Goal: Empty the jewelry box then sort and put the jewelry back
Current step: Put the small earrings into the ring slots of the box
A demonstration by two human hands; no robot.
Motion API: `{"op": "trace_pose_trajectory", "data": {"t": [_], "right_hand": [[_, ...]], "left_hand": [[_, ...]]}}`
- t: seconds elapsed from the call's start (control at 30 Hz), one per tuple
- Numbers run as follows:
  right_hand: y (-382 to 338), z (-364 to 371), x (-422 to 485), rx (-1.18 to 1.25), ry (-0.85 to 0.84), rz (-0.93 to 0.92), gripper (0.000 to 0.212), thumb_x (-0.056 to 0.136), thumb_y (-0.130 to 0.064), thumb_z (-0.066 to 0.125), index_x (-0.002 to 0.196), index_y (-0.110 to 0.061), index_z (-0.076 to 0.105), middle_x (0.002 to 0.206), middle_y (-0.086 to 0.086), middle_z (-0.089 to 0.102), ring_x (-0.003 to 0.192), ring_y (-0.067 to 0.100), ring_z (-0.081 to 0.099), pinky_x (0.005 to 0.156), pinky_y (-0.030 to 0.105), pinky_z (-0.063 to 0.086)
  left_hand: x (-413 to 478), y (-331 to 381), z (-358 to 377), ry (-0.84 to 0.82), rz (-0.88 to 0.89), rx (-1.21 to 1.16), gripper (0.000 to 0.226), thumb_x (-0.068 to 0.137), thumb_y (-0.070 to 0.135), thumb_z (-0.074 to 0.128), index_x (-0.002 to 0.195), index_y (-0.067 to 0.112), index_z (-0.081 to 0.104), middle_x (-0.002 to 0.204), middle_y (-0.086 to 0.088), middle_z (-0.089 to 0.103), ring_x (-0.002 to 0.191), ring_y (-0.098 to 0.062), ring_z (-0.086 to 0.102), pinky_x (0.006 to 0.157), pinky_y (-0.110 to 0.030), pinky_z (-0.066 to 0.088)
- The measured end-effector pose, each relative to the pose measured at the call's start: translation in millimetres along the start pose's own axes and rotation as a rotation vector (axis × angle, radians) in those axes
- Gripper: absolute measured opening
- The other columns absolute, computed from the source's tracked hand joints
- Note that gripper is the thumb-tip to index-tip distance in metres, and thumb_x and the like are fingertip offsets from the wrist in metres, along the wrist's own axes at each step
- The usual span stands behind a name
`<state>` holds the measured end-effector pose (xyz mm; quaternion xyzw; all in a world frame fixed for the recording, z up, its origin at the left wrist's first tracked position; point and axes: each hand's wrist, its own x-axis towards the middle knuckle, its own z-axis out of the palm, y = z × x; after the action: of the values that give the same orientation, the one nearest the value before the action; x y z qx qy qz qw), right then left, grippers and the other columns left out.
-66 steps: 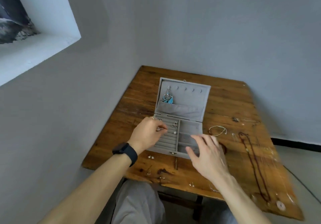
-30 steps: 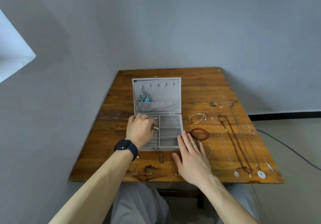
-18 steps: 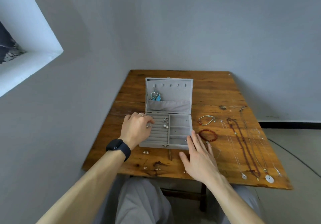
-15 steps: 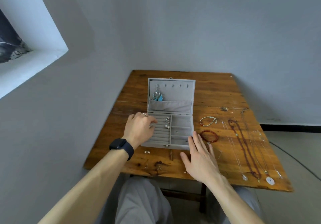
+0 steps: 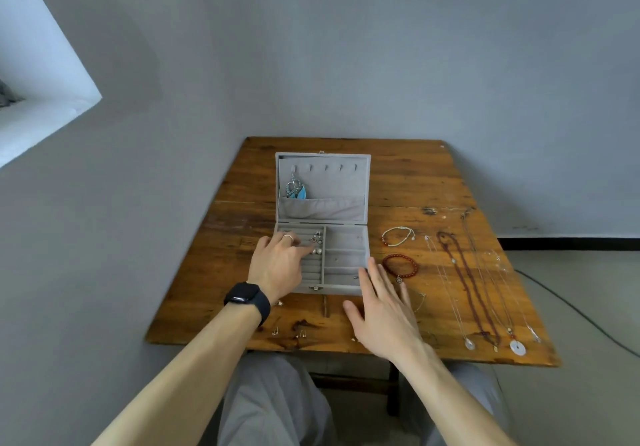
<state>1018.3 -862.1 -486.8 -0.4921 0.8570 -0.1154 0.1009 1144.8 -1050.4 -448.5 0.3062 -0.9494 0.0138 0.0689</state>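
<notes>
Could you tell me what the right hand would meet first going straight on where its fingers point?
Probably the box, at its near right corner; the right hand lies flat right by it, depth unclear.

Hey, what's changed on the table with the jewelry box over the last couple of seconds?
The right hand drew back from above the jewelry box's right compartments and now lies flat on the table by its front right corner. The left hand stayed over the ring slots; whether it pinches anything is unclear. Box, bracelets and necklaces lie as before.
</notes>
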Motion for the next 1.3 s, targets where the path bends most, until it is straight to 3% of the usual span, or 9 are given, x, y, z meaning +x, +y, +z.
{"op": "trace_pose_trajectory", "data": {"t": [0.37, 0.47, 0.53, 0.63, 0.7, 0.83, 1.0, 1.17, 1.3], "right_hand": [[1, -15, -2, -0.018, -0.025, -0.042, 0.069, 0.103, -0.056, 0.029, 0.160, -0.022, 0.010, 0.167, 0.000, -0.011, 0.153, 0.017, -0.014, 0.122, 0.051, -0.003], [-14, -17, -7, 0.018, 0.112, -0.096, 0.061, 0.100, -0.051, 0.041, 0.154, -0.024, 0.031, 0.165, 0.003, 0.022, 0.153, 0.021, 0.012, 0.122, 0.043, 0.014], [-27, -18, -12, 0.069, 0.226, -0.147, 0.051, 0.098, -0.046, 0.050, 0.144, -0.025, 0.047, 0.146, -0.001, 0.049, 0.137, 0.017, 0.040, 0.111, 0.033, 0.035], [-54, -13, -13, 0.149, 0.244, -0.252, 0.038, 0.098, -0.039, 0.056, 0.134, -0.026, 0.058, 0.122, -0.007, 0.062, 0.113, 0.010, 0.054, 0.092, 0.021, 0.044], [-69, -7, -11, 0.192, 0.214, -0.295, 0.033, 0.098, -0.034, 0.058, 0.129, -0.025, 0.061, 0.116, -0.008, 0.065, 0.107, 0.009, 0.060, 0.087, 0.017, 0.046], [-86, 7, -3, 0.166, 0.185, -0.323, 0.025, 0.095, -0.027, 0.064, 0.119, -0.021, 0.069, 0.110, -0.003, 0.070, 0.101, 0.013, 0.067, 0.085, 0.025, 0.055], [-94, 21, 6, 0.110, 0.201, -0.310, 0.018, 0.091, -0.023, 0.069, 0.108, -0.022, 0.074, 0.101, -0.002, 0.073, 0.093, 0.013, 0.069, 0.081, 0.022, 0.053], [-104, 24, 9, 0.100, 0.249, -0.285, 0.023, 0.090, -0.026, 0.071, 0.113, -0.023, 0.073, 0.102, -0.002, 0.074, 0.093, 0.014, 0.070, 0.078, 0.027, 0.056], [-114, 28, 10, 0.078, 0.267, -0.268, 0.024, 0.091, -0.026, 0.071, 0.114, -0.021, 0.073, 0.102, 0.000, 0.073, 0.092, 0.018, 0.070, 0.078, 0.031, 0.058]], "left_hand": [[-15, -13, -12, 0.149, -0.044, -0.172, 0.046, 0.090, 0.010, 0.060, 0.131, 0.029, 0.063, 0.127, -0.002, 0.064, 0.120, -0.024, 0.056, 0.101, -0.044, 0.043], [-44, -29, -15, 0.234, -0.149, -0.288, 0.034, 0.093, 0.017, 0.062, 0.124, 0.031, 0.066, 0.118, 0.007, 0.065, 0.109, -0.015, 0.059, 0.091, -0.039, 0.052], [-64, -33, -11, 0.254, -0.219, -0.366, 0.025, 0.093, 0.025, 0.063, 0.116, 0.034, 0.067, 0.111, 0.013, 0.065, 0.102, -0.009, 0.059, 0.085, -0.036, 0.053], [-93, -35, 2, 0.217, -0.320, -0.461, 0.017, 0.092, 0.029, 0.063, 0.107, 0.037, 0.066, 0.106, 0.017, 0.063, 0.101, -0.007, 0.058, 0.088, -0.037, 0.052], [-105, -33, 14, 0.196, -0.363, -0.502, 0.016, 0.091, 0.032, 0.064, 0.106, 0.038, 0.067, 0.106, 0.017, 0.062, 0.102, -0.007, 0.057, 0.091, -0.037, 0.050], [-110, -28, 29, 0.189, -0.408, -0.577, 0.024, 0.089, 0.043, 0.067, 0.113, 0.040, 0.070, 0.112, 0.016, 0.063, 0.107, -0.009, 0.054, 0.095, -0.038, 0.047], [-110, -24, 36, 0.182, -0.464, -0.551, 0.025, 0.089, 0.055, 0.064, 0.112, 0.049, 0.069, 0.111, 0.020, 0.057, 0.107, -0.007, 0.048, 0.093, -0.032, 0.037], [-108, -23, 39, 0.215, -0.493, -0.558, 0.015, 0.090, 0.054, 0.064, 0.101, 0.049, 0.072, 0.106, 0.021, 0.059, 0.104, -0.007, 0.049, 0.089, -0.032, 0.036], [-112, -33, 40, 0.223, -0.463, -0.700, 0.011, 0.091, 0.045, 0.066, 0.101, 0.043, 0.072, 0.102, 0.022, 0.066, 0.101, -0.006, 0.054, 0.092, -0.034, 0.042]]}}
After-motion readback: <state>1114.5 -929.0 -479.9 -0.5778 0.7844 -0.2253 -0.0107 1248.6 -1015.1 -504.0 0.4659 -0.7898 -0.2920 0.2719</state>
